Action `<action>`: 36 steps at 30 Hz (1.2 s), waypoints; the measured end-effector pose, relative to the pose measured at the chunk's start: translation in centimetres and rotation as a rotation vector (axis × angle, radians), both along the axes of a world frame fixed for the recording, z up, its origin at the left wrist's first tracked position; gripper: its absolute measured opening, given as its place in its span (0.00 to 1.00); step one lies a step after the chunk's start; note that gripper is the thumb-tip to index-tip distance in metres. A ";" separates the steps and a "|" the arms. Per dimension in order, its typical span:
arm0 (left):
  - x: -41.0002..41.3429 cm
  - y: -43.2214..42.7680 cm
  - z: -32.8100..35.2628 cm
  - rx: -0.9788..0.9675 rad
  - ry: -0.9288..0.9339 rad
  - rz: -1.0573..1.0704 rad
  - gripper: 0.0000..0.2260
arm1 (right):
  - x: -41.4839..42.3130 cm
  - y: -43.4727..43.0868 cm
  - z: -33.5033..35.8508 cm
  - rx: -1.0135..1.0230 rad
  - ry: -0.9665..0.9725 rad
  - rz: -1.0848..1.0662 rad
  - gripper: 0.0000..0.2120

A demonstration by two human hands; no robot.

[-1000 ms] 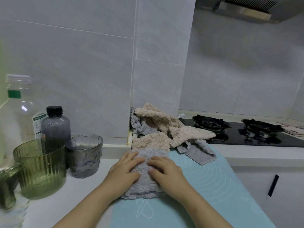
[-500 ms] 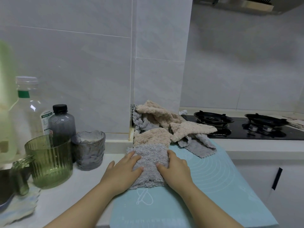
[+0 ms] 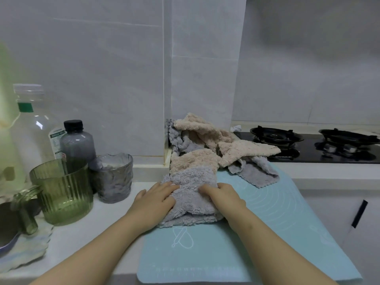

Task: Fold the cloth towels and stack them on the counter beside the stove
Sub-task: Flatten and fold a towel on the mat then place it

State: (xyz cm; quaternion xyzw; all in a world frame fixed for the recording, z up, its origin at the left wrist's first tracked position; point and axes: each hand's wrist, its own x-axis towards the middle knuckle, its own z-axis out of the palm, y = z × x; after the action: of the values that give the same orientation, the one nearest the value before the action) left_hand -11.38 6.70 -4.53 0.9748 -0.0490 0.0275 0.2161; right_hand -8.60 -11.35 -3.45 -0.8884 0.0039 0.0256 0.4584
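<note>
At the far left of the white counter [image 3: 86, 231] stands a clear bottle [image 3: 30, 128] with a green band at its neck. Just beside it is a dark bottle [image 3: 77, 144] with a black cap. In front of these stand a ribbed green glass jug [image 3: 63, 194] and, touching its right side, a smoky grey textured glass [image 3: 113, 177].

To the right of the glasses, the left hand [image 3: 154, 200] lies palm down on the left edge of a folded grey towel [image 3: 191, 202]. Its fingers are straight and slightly spread, pressing on the cloth. The towel sits at the near left of a pale blue mat [image 3: 226, 256], which covers the counter up to its front edge. The right hand [image 3: 224, 195] rests on the towel's right side, its fingers held close together and pointing left across the pile. Whether its thumb is tucked under a fold cannot be told.

Behind the grey towel, touching its far edge, lies a folded beige towel [image 3: 191, 161]. Beyond that, a loose heap of beige and grey towels [image 3: 207, 136] leans into the tiled wall corner and spills right across the mat's far end. One beige corner reaches the edge of the black gas stove [image 3: 308, 150], which lies further right with two burners.
</note>
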 end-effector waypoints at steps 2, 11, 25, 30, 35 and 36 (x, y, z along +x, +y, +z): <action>0.2 0.1 -0.3 -0.034 -0.031 0.010 0.18 | -0.1 0.2 -0.1 -0.094 -0.030 -0.021 0.15; 0.0 0.6 -0.7 -0.076 0.007 -0.022 0.42 | -0.8 0.3 0.6 -0.026 0.004 -0.024 0.12; 3.0 -3.2 9.7 -1.311 0.403 0.097 0.46 | -0.7 -3.4 13.1 1.090 0.407 0.070 0.20; 4.7 -8.9 12.1 -1.347 0.470 0.004 0.34 | -1.0 -9.4 13.5 0.964 0.352 -0.216 0.14; 6.3 -17.3 12.3 -1.112 0.536 -0.096 0.13 | -1.8 -16.7 12.8 0.785 0.329 -0.420 0.13; 6.6 -19.3 12.4 -1.105 0.559 -0.093 0.11 | -1.9 -18.4 12.7 0.785 0.311 -0.449 0.12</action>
State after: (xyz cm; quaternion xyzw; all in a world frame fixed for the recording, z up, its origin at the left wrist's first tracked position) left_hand -4.83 -12.60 7.90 0.6861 -0.0114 -0.2171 0.6943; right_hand -10.52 -29.78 9.21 -0.6111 0.2543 0.0579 0.7473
